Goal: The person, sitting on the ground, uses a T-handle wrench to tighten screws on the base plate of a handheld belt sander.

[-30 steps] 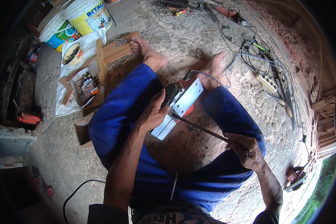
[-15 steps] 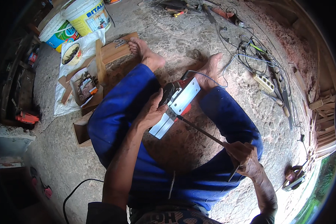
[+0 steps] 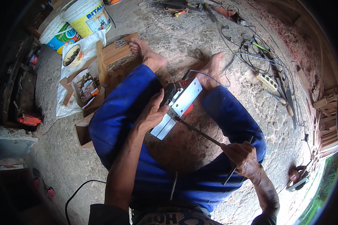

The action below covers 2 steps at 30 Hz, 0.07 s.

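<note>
An electric hand planer (image 3: 187,97) rests between my legs with its flat silvery sole facing up. My left hand (image 3: 153,111) is closed around its side near the gap in the sole. My right hand (image 3: 244,159) grips the crossbar of a T-handle wrench (image 3: 201,132). The wrench's long dark shaft slants up and left, its tip meeting the planer at that gap beside my left fingers. What the tip sits on is too small to make out. Both ends of the crossbar stick out of my right fist.
Buckets (image 3: 87,17), a bowl (image 3: 72,56) and a small box (image 3: 85,88) of bits stand at upper left, near wooden boards (image 3: 116,52). A power strip (image 3: 267,81), tangled cables and hand tools lie on the right. A circular saw (image 3: 298,180) sits at lower right.
My right hand has turned the wrench: its crossbar lies at a different angle, the upper end now showing past my fist. The planer and my left hand have stayed almost in place.
</note>
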Tool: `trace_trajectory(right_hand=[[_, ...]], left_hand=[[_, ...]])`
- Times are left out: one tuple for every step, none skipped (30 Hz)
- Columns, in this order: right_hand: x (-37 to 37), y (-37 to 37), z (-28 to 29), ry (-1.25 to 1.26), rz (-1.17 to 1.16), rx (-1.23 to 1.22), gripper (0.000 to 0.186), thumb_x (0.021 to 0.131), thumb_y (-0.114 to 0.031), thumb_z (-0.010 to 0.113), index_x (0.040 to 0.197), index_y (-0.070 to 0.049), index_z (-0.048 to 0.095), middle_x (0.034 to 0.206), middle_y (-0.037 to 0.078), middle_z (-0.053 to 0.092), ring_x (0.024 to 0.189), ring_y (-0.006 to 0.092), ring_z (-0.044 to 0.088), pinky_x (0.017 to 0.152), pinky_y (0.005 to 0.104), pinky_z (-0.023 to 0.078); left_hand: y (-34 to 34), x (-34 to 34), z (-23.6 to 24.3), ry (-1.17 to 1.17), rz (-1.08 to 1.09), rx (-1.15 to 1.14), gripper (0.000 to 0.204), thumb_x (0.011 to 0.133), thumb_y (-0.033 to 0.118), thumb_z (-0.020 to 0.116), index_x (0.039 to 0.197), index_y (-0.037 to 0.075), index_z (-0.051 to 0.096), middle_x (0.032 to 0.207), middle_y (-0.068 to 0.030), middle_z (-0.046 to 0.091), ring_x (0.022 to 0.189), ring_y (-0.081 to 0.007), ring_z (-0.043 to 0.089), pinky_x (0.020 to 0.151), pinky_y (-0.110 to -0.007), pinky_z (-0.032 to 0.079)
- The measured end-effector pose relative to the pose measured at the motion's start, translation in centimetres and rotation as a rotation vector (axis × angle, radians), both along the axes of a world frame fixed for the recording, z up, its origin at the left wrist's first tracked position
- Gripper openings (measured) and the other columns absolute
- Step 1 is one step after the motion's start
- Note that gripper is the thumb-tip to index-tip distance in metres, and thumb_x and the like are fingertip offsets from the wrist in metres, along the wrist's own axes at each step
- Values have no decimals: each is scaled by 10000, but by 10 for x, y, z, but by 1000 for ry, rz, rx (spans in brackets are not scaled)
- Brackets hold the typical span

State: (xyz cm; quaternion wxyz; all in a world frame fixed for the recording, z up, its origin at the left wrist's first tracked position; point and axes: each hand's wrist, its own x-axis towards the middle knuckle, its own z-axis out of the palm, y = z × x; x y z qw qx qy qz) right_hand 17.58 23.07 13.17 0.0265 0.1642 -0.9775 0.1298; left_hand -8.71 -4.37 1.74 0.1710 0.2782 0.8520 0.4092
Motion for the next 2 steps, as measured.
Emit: trace_trajectory(right_hand=[[-1,2,0,-2,16,37,582,724,-100,720,1301,-112,642,938,2,659,734,172,655,618,359,461],[-2,5,0,-4,32,74,597,729,-95,720,1319,-128,635,962,4,665,738,170,657,610,359,456]], left_hand=[[0,0,1,-6,1,4,721,963,196,651,1558,11,288,1534,-246,395,1425,-369,395,1187,-396,323],[1,0,2,-12,3,7,724,963,199,652,1560,14,285,1537,-246,392,1427,-370,392,1189,-398,320]])
